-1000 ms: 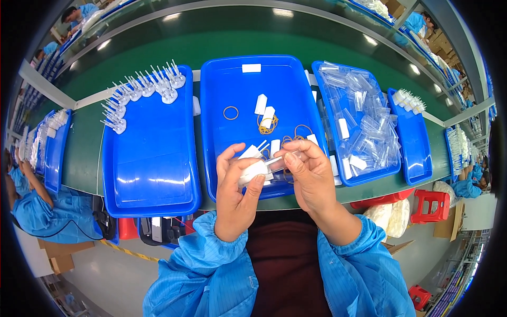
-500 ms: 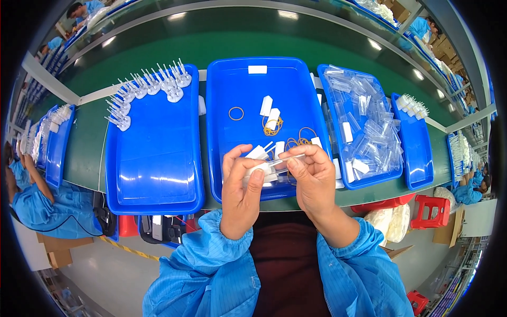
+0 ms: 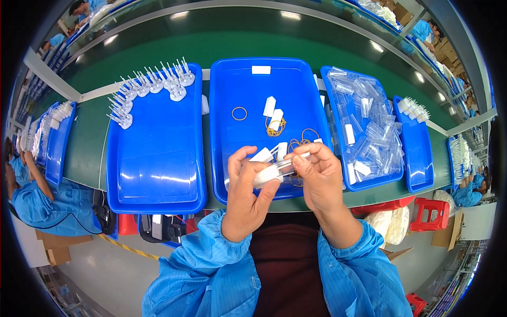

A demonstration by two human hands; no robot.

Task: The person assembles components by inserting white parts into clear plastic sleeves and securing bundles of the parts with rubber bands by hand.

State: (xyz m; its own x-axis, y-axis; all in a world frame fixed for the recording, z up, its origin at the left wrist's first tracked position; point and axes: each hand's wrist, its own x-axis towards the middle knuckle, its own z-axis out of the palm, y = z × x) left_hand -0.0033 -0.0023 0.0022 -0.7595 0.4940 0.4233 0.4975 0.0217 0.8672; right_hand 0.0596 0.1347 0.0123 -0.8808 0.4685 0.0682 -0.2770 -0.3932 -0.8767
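Over the near part of the middle blue tray [image 3: 227,79], both hands hold one small piece. My left hand [image 3: 247,196] grips its white block end [image 3: 266,176] between thumb and fingers. Thin pale rods [image 3: 285,166] span from that block to the fingertips of my right hand [image 3: 323,182], which pinch the other end. What exactly sits under the right fingertips is partly hidden. Beyond the hands lie white blocks [image 3: 270,106], some with prongs, and tan rubber bands [image 3: 239,113].
A left blue tray [image 3: 153,153] carries several upright pronged clusters [image 3: 176,91] along its far end. The right tray [image 3: 348,185] is heaped with clear plastic sleeves [image 3: 372,127]. Farther right, a narrow tray [image 3: 420,179] has white pronged pieces. Co-workers in blue sit at both sides.
My left thumb has shifted lower off the white block, exposing more of it. The block and the pale rods show more plainly between the hands. Both hands have moved slightly right in view.
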